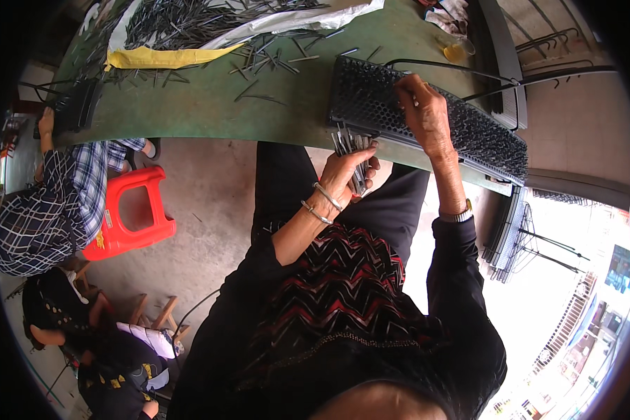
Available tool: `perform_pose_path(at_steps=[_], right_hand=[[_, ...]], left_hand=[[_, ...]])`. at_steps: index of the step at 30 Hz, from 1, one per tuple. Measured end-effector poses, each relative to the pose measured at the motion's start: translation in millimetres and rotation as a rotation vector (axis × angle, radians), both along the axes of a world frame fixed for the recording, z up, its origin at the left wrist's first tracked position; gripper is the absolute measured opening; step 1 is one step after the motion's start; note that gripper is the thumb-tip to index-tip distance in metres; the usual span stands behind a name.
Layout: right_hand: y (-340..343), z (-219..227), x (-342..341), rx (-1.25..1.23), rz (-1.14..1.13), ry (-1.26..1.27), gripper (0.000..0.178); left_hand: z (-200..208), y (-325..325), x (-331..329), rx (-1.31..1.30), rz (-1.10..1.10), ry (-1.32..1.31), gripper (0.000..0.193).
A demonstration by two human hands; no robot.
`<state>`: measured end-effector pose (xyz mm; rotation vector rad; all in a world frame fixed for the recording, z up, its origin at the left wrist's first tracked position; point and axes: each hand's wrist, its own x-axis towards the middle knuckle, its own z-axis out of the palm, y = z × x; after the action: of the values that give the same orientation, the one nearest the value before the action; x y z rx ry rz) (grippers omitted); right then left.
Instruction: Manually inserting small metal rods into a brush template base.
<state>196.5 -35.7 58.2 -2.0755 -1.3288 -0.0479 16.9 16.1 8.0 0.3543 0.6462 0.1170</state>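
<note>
A bundle of thin dark sticks (348, 143) is gripped in my left hand (343, 172), its ends poking up past the fingers at the table's front edge. My right hand (427, 120) is over a long black rack (362, 98) full of small holes. The fingers of that hand are pinched together, and whatever lies between them is too small or hidden to make out. Dark sticks stand densely in the rack's right part, while bare holes show in its left part.
Loose sticks (262, 59) are scattered on the green table (189, 112), beside a heap on a white and yellow sack (168, 57). Thin black bars (493, 75) cross behind the rack. A red stool (162, 231) and other people (49, 210) are at left.
</note>
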Motion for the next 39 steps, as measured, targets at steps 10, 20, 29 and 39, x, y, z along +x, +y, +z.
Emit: perform_pose_path(at_steps=[10, 20, 29, 39], right_hand=[[0.6, 3.3, -1.8, -0.019, 0.000, -0.039, 0.007], [3.3, 3.7, 5.8, -0.046, 0.113, -0.027, 0.007], [3.1, 0.0, -3.7, -0.058, 0.006, -0.045, 0.009], [6.2, 2.0, -4.3, -0.108, -0.047, -0.085, 0.010]], left_hand=[[2.2, 1.0, -0.6, 0.035, 0.003, 0.032, 0.013], [0.2, -1.5, -1.6, 0.023, -0.041, 0.011, 0.015], [0.5, -1.0, -2.1, 0.013, -0.059, 0.020, 0.015], [5.9, -1.6, -2.8, 0.005, -0.043, 0.017, 0.011]])
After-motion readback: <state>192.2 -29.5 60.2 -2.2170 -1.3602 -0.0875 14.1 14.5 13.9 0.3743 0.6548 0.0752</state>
